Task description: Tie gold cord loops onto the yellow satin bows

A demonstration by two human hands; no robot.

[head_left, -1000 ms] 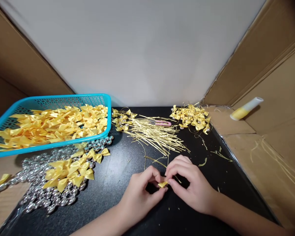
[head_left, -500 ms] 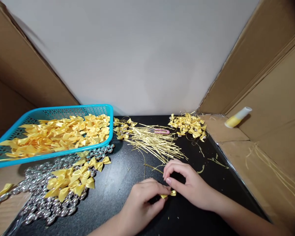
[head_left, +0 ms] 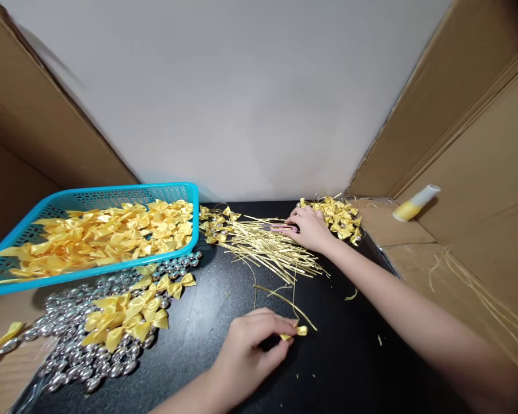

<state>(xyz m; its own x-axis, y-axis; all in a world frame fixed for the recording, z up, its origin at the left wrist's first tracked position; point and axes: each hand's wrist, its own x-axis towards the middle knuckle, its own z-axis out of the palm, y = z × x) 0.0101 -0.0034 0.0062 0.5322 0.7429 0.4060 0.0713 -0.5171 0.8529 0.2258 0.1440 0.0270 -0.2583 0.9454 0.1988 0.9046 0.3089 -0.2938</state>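
Note:
Low in the middle, my left hand [head_left: 254,351] pinches a small yellow ribbon bow [head_left: 301,331] between thumb and fingers. A thin gold cord [head_left: 294,290] runs up from near the bow over the black tabletop. Farther back, my right hand [head_left: 308,227] has its fingers closed around the handle of pink thread snips [head_left: 284,228]. The snips lie on a pile of gold ties [head_left: 267,247], and their tip is hard to see. Beside the right hand sits a heap of finished-looking bows with silver beads [head_left: 343,218], partly covered by the hand.
On the left, a turquoise basket [head_left: 194,230] holds many yellow bows. In front of it lie silver bead strands [head_left: 82,322] with loose bows [head_left: 129,313] on top. Cardboard walls [head_left: 479,115] flank the black table [head_left: 190,356]. A white-and-yellow tube [head_left: 416,202] stands at right.
My right hand has left the bow and reached forward to the pink snips, closing on their handle. My left hand keeps its pinch on the bow, nearly in place.

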